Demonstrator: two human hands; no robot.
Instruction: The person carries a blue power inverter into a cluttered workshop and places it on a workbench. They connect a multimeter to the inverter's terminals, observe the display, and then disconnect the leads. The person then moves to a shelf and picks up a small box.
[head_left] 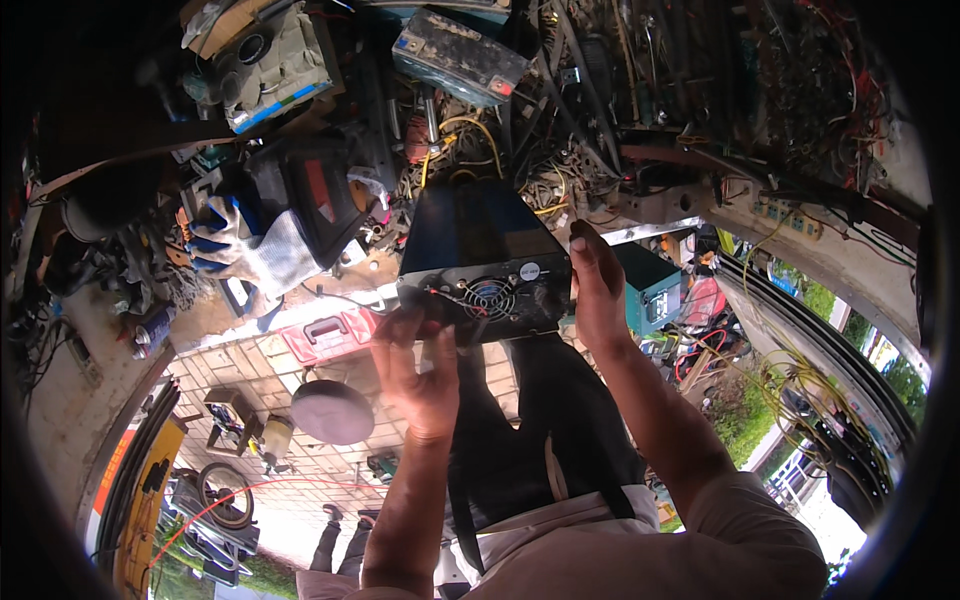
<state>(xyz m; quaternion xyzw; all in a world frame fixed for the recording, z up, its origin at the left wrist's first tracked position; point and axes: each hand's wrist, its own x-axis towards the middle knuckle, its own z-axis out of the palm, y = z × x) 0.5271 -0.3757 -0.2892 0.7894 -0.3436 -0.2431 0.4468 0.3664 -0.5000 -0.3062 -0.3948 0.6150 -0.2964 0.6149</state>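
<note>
The black box (487,250) with a round fan grille on its front panel is between the two hands, at the near edge of the cluttered surface (378,268). The left hand (418,378) has its fingers bent at the lower left corner of this panel; I cannot tell whether they grip it. The right hand (600,300) is open, with its fingers stretched along the right side of the box. A glove (268,252) lies to the left, and a teal case (652,288) stands at the right.
</note>
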